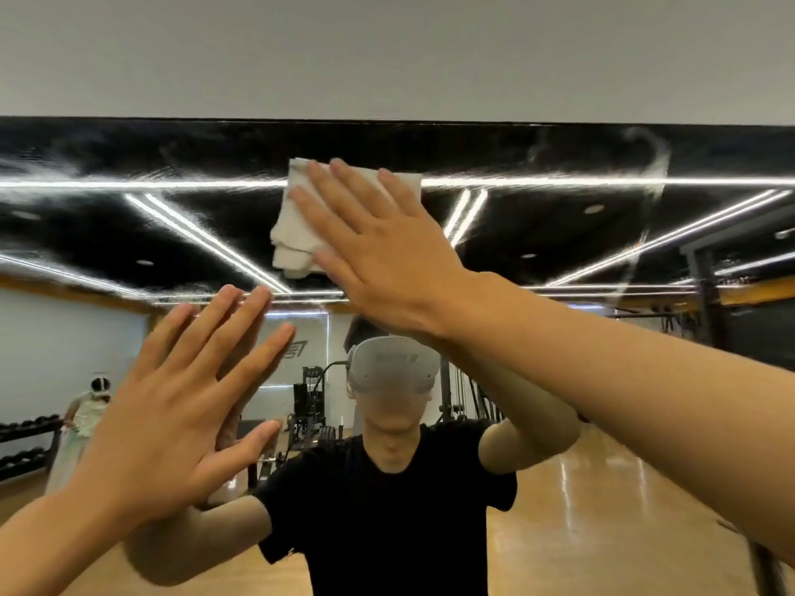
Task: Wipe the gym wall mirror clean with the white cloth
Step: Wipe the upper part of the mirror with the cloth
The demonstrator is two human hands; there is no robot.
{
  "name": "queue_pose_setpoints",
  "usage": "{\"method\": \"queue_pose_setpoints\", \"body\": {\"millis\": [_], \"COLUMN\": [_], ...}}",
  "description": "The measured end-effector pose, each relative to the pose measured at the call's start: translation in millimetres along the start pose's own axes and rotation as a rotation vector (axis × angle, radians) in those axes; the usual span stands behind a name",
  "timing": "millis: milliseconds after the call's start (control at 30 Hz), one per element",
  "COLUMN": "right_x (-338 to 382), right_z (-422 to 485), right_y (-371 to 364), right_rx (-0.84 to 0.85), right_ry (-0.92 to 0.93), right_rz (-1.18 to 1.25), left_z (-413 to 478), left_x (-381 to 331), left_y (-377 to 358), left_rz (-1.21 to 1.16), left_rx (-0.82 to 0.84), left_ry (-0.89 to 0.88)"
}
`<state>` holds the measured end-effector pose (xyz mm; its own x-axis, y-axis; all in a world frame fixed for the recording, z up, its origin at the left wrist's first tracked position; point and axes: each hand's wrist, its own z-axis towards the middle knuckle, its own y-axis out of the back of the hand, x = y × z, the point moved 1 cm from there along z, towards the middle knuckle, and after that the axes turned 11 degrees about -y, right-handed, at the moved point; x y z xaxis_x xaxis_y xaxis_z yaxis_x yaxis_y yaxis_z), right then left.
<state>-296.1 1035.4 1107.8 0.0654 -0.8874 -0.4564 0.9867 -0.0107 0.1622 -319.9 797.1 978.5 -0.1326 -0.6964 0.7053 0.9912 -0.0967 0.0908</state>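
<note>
**A:** Which step of the work is in hand, do you think?

**B:** The wiping itself, I judge. The right hand [378,251] lies flat on the white cloth [297,234], fingers straight and spread, and presses it on the mirror [559,234]. It does not curl around the cloth; only the pressure holds it there.

**A:** And where is the cloth exactly?

**B:** High on the glass, just below the top edge of the mirror, near the middle of the view. It looks folded, and a part of it shows to the left of the fingers and hangs a little below them.

**A:** What does the left hand do?

**B:** The left hand [172,432] is lower and to the left, open, fingers straight, and it holds nothing. Its fingertips meet their own reflection, so it seems to rest on the glass, perhaps as a support.

**A:** Is the mirror nearly clean?

**B:** I would say no. Pale streaks [649,165] show in the upper right part, well apart from the cloth, and a fine haze lies along the top band.

**A:** So the next move?

**B:** Probably a sideways stroke along the top band toward those streaks, with even, flat pressure. Because the cloth is not gripped, it may slip or bunch if the pressure becomes light. The left hand may also leave marks where it rests, so that place may need a pass too.
</note>
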Motion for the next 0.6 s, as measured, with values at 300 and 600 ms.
{"method": "queue_pose_setpoints", "body": {"millis": [300,600], "right_x": [-169,34], "right_z": [-65,4], "right_y": [26,-11], "right_rx": [-0.007,-0.080], "right_ry": [-0.490,-0.240], "right_rz": [0.013,0.073], "left_z": [5,1], "left_x": [-7,-2], "left_y": [-1,0], "left_rz": [-0.026,-0.022], "left_rx": [-0.038,-0.002], "left_ry": [0.035,0.022]}}
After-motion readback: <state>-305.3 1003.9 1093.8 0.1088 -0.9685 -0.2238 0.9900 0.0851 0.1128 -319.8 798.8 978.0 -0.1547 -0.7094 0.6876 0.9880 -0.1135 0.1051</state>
